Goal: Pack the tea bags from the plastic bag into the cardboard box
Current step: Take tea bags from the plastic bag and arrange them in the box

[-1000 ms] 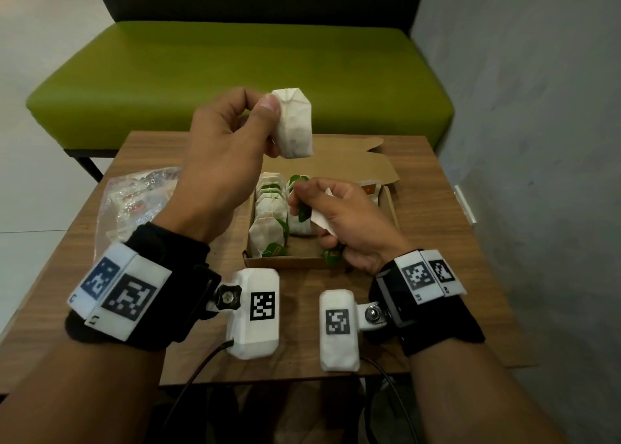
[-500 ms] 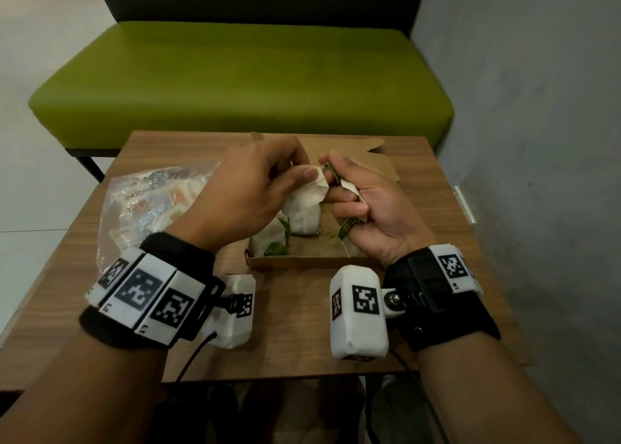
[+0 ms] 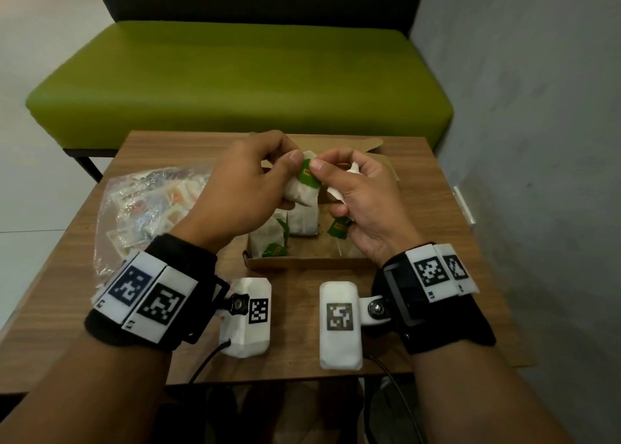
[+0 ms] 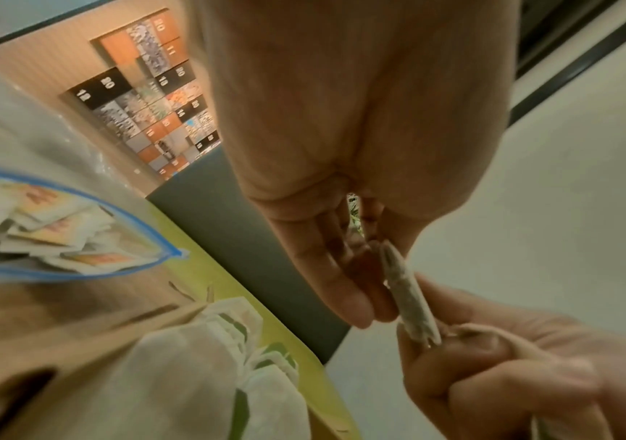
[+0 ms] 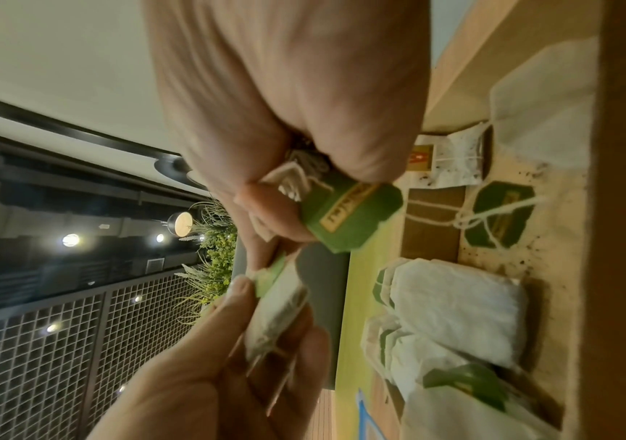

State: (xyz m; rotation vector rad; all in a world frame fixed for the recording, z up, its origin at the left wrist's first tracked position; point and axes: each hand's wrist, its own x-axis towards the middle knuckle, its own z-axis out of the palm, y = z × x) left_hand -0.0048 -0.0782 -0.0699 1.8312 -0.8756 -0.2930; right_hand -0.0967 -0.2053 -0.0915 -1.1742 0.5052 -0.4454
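Observation:
Above the open cardboard box (image 3: 302,263), my left hand (image 3: 285,174) holds a white tea bag (image 3: 300,191). My right hand (image 3: 331,174) pinches that bag's green tag (image 3: 307,176) between thumb and forefinger. Its curled lower fingers keep a second tea bag whose green tag (image 3: 339,230) hangs down. In the left wrist view the held tea bag (image 4: 407,300) shows edge-on between both hands. The right wrist view shows the second bag's tag (image 5: 349,214) in my fist. Several tea bags (image 3: 304,221) stand in the box's left part. The clear plastic bag (image 3: 144,205) lies left of it.
The box lid flap (image 3: 363,147) lies open on the far side. A green bench (image 3: 235,80) stands behind the small wooden table (image 3: 430,208), and a grey wall runs close on the right. The plastic bag (image 4: 40,226) holds several orange-printed sachets.
My left hand has come down from high above the box with its tea bag. My right hand rose out of the box to meet it and now pinches the green tag.

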